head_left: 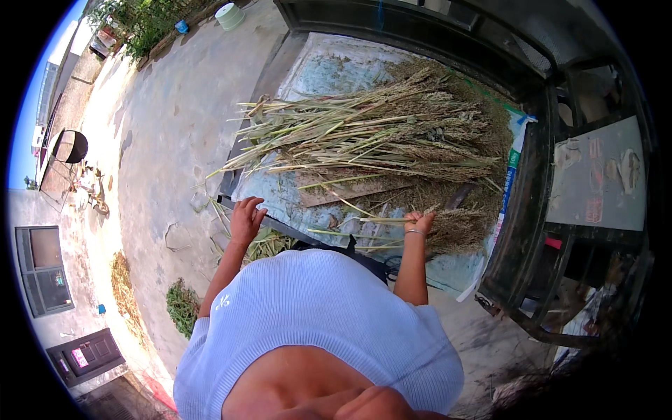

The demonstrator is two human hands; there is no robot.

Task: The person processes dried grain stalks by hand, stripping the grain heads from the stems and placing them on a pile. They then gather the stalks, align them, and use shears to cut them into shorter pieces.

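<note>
My right hand point(420, 222) is closed round a few cut grain stalks point(381, 220), whose bushy seed heads point(458, 227) spread out to its right. My left hand point(247, 218) is raised with fingers loosely bent and apart, nothing visible in it, beside the near left edge of the bed. Beyond both hands lies a large heap of cut stalks point(343, 136), stems pointing left and brownish seed heads to the right. Under the heap is a pale blue woven sheet point(336, 59). A flat board point(336, 192) shows between the heap and my right hand.
Dark metal side walls point(420, 38) border the sheet at the back and right. Leafy stalks point(269, 245) lie low by my left arm, and a green plant bunch point(182, 306) sits on the concrete ground point(189, 112). A white-green bucket point(229, 15) stands far off.
</note>
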